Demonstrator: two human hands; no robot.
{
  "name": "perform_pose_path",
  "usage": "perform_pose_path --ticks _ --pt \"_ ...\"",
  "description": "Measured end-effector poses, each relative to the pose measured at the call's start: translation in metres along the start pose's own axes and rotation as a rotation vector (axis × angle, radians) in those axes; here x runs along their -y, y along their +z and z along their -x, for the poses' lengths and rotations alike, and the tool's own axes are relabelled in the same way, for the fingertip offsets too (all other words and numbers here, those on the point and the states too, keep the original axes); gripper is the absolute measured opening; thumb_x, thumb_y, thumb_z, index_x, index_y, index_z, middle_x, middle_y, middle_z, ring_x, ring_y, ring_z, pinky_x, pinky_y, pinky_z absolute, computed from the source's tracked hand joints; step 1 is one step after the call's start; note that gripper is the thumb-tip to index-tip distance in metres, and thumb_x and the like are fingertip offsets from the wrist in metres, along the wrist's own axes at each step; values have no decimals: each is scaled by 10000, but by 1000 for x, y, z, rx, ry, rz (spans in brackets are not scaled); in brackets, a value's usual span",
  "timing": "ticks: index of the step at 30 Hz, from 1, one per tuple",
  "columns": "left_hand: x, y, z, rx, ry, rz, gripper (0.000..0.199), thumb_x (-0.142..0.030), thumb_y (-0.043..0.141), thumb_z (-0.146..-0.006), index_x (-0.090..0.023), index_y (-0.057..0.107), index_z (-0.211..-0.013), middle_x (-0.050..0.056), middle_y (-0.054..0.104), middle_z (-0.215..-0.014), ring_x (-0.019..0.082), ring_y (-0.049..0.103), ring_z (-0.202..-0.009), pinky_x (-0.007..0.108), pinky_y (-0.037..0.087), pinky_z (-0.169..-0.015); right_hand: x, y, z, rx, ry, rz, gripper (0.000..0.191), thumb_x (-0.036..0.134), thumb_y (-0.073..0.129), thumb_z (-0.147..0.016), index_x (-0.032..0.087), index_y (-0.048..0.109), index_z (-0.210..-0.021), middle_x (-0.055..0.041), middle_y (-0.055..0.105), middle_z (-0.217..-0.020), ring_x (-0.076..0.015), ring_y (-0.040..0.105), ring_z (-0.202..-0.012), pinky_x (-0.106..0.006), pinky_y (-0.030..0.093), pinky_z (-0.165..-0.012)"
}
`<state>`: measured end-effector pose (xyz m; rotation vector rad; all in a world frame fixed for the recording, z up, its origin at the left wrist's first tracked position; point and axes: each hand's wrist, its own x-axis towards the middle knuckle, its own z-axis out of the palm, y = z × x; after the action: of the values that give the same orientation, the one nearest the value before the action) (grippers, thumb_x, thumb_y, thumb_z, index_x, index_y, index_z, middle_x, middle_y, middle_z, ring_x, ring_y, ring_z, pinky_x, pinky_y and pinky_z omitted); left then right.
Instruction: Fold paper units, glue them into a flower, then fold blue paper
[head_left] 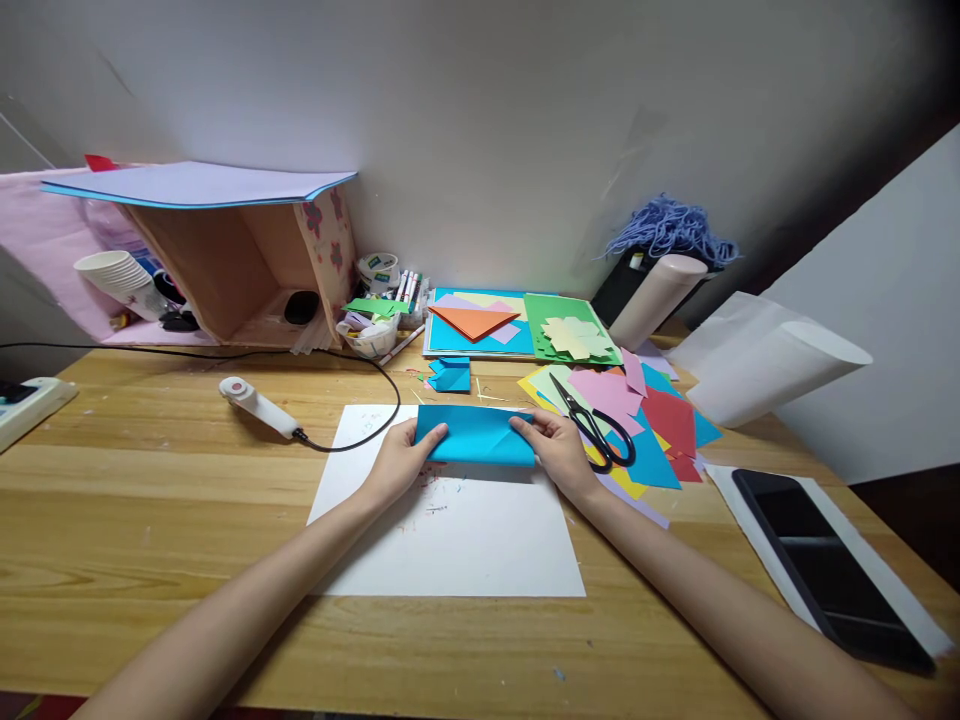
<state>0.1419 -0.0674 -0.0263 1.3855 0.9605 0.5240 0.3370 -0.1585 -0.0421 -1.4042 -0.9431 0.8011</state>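
Observation:
A folded blue paper (pixel 480 436), wider than it is tall, is held between both hands above a white sheet (pixel 457 545). My left hand (pixel 403 458) pinches its left end, thumb on the front face. At the right end, my right hand (pixel 556 447) grips it with the thumb on top and the fingers behind. Faint crease lines cross the blue paper. Small dark and reddish specks lie on the white sheet just below it. Beyond the paper sits a small cut blue piece (pixel 451 375).
Black-handled scissors (pixel 592 422) lie on coloured scraps (pixel 675 420) at the right. A phone (pixel 825 565) rests further right. A corded white device (pixel 257 408) is at the left. Behind are an orange folded paper (pixel 475 322), a green sheet (pixel 536 322) and an open box (pixel 225 265).

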Motion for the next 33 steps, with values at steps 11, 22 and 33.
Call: perform_pose_path --ticks 11,22,33 --pt "-2 -2 -1 20 44 -47 350 -495 602 -694 -160 503 -694 -40 515 -517 132 557 -452 194 369 -364 2 0 0 -18 -4 31 294 441 640 -697 149 611 -679 23 478 -551 -89 386 -490 -224 292 -446" --pt "-1 -1 -1 49 6 96 369 -488 637 -661 -148 555 -779 -27 553 -656 122 550 -568 284 525 -557 2 -2 0 -4 49 -57 305 458 637 -701 154 617 -688 14 538 -580 -98 437 -508 -226 327 -464" --pt "1 -4 -3 34 19 27 439 -596 501 -727 -184 404 -611 -62 440 -434 87 411 -371 197 302 -358 0 -2 -1 -18 57 -42 320 459 667 -666 149 663 -748 -21 618 -642 -134 518 -558 -243 383 -494"
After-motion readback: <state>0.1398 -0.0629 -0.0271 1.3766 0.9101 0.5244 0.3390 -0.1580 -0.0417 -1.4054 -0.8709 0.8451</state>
